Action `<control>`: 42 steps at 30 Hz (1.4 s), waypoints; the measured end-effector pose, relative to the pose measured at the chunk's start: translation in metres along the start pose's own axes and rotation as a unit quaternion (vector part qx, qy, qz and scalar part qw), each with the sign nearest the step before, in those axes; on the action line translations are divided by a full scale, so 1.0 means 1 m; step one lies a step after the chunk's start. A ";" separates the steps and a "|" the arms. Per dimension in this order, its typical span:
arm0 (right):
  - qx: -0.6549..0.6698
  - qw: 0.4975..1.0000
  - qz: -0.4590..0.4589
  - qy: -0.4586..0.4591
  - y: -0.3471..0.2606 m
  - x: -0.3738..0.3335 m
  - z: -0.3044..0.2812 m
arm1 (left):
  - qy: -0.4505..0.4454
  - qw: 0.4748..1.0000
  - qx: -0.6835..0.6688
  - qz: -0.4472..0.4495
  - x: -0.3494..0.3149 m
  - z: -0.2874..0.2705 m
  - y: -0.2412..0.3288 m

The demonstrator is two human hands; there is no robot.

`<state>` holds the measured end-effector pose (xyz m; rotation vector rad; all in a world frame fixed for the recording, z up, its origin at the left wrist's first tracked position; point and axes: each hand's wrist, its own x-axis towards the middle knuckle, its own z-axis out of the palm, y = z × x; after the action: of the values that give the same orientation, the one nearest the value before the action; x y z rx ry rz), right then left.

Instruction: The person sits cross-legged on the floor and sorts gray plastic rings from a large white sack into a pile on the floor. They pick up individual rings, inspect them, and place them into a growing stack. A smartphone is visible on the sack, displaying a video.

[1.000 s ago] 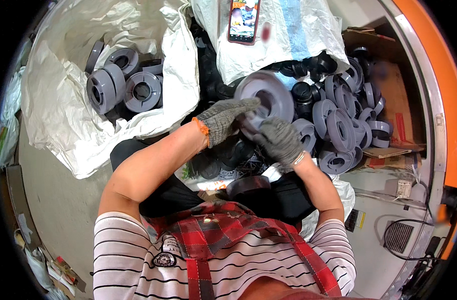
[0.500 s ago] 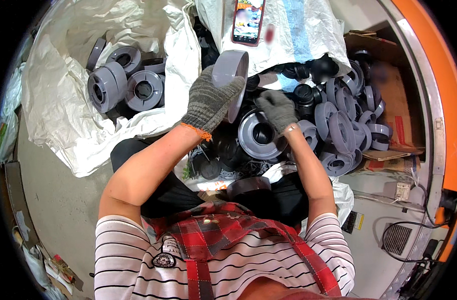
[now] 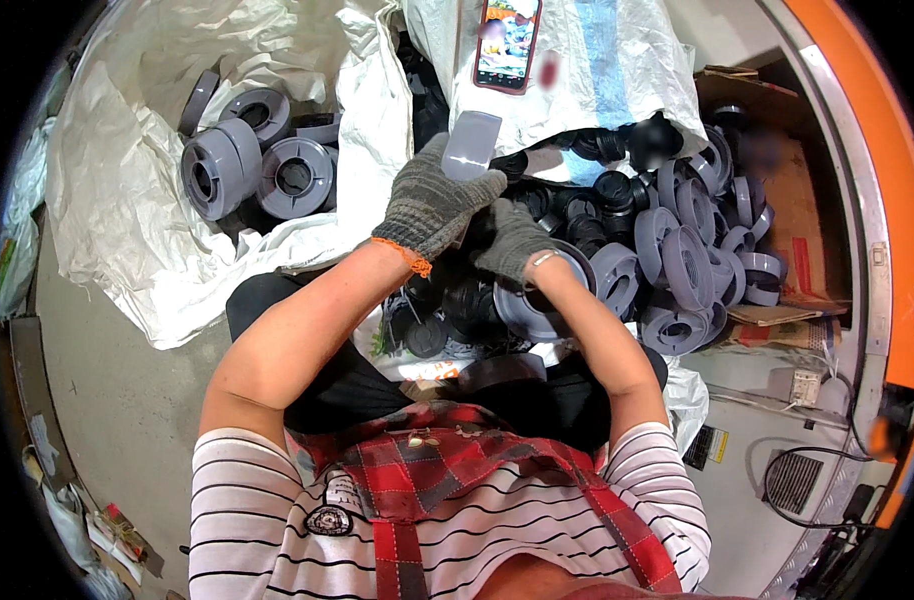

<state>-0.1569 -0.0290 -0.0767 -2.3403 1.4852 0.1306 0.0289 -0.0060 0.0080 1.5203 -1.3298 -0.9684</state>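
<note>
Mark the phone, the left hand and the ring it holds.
Phone point(image 3: 508, 45), head view: on the screen.
Left hand point(image 3: 427, 205), head view: on its back.
Ring point(image 3: 471, 144), head view: on the side wall.

The middle is bright. A small white shine sits on the gray ring point(image 3: 473, 138), and the phone point(image 3: 508, 42) screen glows. The black parts point(image 3: 583, 212) look very dark. A red spot point(image 3: 548, 70) is fuzzy. The corners are black, and the orange edge point(image 3: 879, 140) bends.
</note>
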 end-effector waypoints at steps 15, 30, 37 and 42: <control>0.169 0.964 -0.024 0.203 -0.013 -0.068 -0.057 | -0.280 0.943 -0.147 -0.102 -0.017 0.018 0.002; 0.073 0.923 -0.283 0.252 -0.007 -0.077 -0.064 | -0.355 0.898 -0.224 -0.131 -0.012 0.006 -0.001; 0.471 0.876 -0.009 0.103 -0.016 -0.073 -0.054 | -0.247 0.964 -0.091 0.027 -0.023 0.014 0.011; 0.377 0.920 0.008 0.111 -0.018 -0.071 -0.052 | -0.233 0.965 -0.116 0.015 -0.024 0.005 0.022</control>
<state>-0.1787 0.0205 -0.0047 -1.7408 1.3223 -0.6168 0.0139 0.0164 0.0278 1.1287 -1.4910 -1.4683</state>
